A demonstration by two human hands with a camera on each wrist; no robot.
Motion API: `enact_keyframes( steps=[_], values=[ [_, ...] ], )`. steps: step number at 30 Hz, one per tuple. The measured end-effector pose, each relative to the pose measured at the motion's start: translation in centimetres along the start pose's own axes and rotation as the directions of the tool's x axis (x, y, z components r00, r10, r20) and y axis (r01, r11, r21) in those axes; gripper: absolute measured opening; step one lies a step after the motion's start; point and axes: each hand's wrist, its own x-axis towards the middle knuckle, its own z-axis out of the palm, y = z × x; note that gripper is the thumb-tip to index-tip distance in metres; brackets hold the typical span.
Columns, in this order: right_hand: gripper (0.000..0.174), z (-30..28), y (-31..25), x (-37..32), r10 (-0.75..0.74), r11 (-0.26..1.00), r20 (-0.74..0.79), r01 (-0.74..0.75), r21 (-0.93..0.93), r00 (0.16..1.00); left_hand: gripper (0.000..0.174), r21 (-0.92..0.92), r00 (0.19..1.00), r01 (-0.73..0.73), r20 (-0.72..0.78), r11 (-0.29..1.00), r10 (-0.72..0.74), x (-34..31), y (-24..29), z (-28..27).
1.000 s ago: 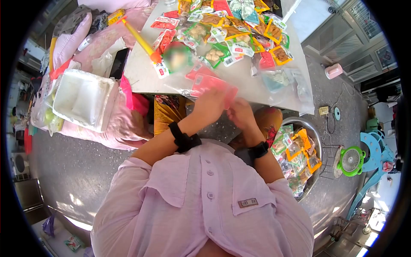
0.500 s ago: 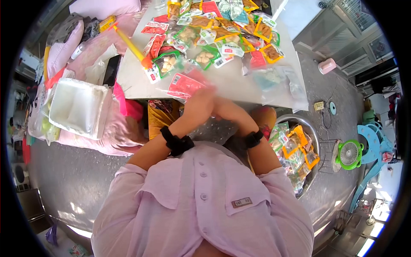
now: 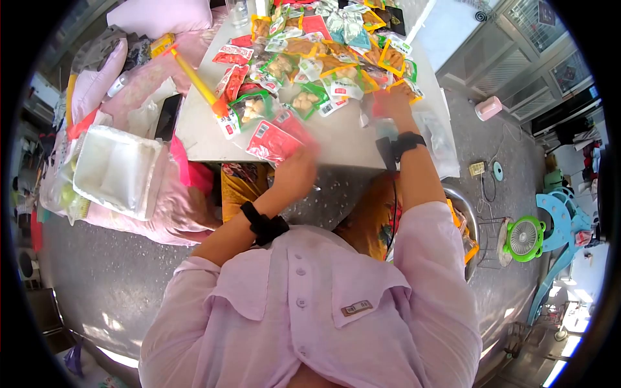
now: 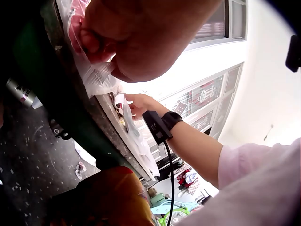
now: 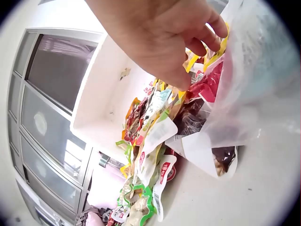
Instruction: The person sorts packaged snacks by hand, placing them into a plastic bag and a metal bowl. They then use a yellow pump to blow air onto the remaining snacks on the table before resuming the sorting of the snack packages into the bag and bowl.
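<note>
My left hand (image 3: 296, 174) grips a clear plastic bag (image 4: 96, 77) at the table's front edge, its fingers curled into the plastic. Red food packets (image 3: 273, 141) lie at this bag, left of the hand. My right hand (image 3: 394, 102) reaches over the right side of the packet pile, fingers spread from the thumb. Right under it are a red packet (image 5: 209, 85) and a yellow-edged packet (image 5: 218, 49). A dark-filled packet (image 5: 190, 117) lies beside the red one. The left fingertips are partly hidden in the head view.
Several packets (image 3: 304, 100) cover the far table (image 3: 343, 145). More clear bags (image 3: 435, 139) lie at its right edge. A steel basin (image 3: 474, 220) of packets stands right of my legs. A yellow stick (image 3: 194, 77) and a white foam box (image 3: 113, 168) are on the left.
My right hand has left the left hand and moved forward and right to the packet pile. The left hand stays at the table edge with the bag.
</note>
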Motion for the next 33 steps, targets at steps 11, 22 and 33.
enact_keyframes(
  steps=[11,22,33],
  values=[
    [0.045,0.4,-1.0,0.9,0.064,0.988,-0.238,-0.095,-0.121,0.969,0.023,-0.04,0.97,-0.125,-0.214,0.991,0.114,-0.2,-0.4,0.4],
    [0.026,-4.6,-1.1,0.6,0.285,0.374,0.041,-0.151,0.915,0.958,0.023,-0.046,0.975,-0.107,-0.203,0.993,0.095,-0.1,-0.5,0.6],
    [0.032,-4.1,-5.9,-10.1,-0.385,-0.502,0.289,-0.461,0.731,0.877,0.028,-0.095,0.99,-0.069,-0.128,0.993,0.056,0.0,-0.1,-0.5]
  ],
)
